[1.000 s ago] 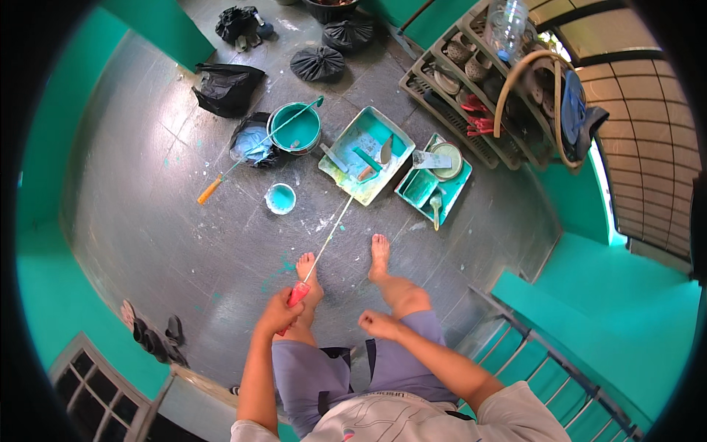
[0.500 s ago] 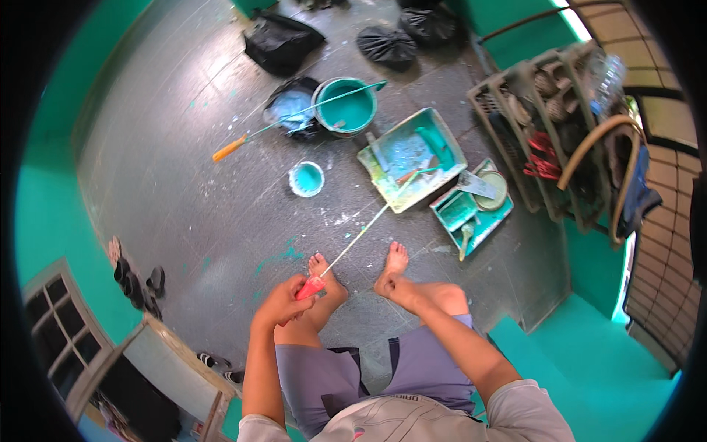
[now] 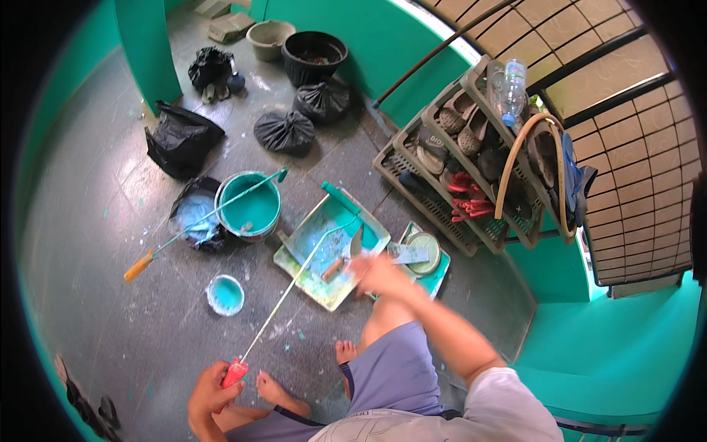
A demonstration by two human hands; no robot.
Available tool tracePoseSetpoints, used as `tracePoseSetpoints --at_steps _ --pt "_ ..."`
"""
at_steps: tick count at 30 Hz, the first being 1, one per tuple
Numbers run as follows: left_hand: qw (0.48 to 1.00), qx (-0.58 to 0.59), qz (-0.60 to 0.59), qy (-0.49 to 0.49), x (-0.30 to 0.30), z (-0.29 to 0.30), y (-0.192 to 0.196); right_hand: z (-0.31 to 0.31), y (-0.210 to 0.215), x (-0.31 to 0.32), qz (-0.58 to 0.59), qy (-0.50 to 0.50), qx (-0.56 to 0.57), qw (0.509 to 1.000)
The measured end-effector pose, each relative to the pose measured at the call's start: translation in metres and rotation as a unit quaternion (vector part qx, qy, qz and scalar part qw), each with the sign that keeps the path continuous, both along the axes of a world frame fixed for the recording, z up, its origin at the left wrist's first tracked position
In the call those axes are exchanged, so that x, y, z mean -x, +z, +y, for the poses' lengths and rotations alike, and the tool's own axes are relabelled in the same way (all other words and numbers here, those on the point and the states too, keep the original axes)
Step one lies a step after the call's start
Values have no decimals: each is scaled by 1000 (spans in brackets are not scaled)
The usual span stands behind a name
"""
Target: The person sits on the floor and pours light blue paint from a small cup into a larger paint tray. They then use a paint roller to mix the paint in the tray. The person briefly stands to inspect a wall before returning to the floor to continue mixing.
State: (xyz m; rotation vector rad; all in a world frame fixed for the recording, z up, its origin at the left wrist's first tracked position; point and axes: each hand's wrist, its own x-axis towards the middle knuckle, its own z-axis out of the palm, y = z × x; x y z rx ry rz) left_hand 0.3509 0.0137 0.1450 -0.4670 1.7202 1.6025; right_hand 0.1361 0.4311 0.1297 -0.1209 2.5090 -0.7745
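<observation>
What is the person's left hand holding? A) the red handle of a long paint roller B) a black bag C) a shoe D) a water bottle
A: the left hand is closed round the red handle of the long paint roller, whose thin rod runs up into the paint tray.

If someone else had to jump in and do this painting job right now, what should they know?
Left hand: gripping the red handle of the long paint roller, whose head rests in the paint tray.
Right hand: blurred, reaching toward the tray and the scraper lying in it; holds nothing I can see.
Nearby: teal paint bucket with a second roller across it, small lid on the floor.
Done: paint is in the tray.
Left: loading the roller, then painting, probably.
</observation>
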Motion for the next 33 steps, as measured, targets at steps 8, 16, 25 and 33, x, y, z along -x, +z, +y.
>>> tracePoseSetpoints --at_steps 8,16,25,33 --pt "999 -1 35 7 21 21 -26 192 188 241 590 -310 -314 676" --pt "999 -11 40 10 19 30 -15 226 200 282 465 -276 -488 685" --pt "998 23 42 -49 26 36 -11 93 121 144 673 -41 -155 722" --pt "993 29 46 -108 16 70 -8 -64 -41 -133 -238 -193 352 885"
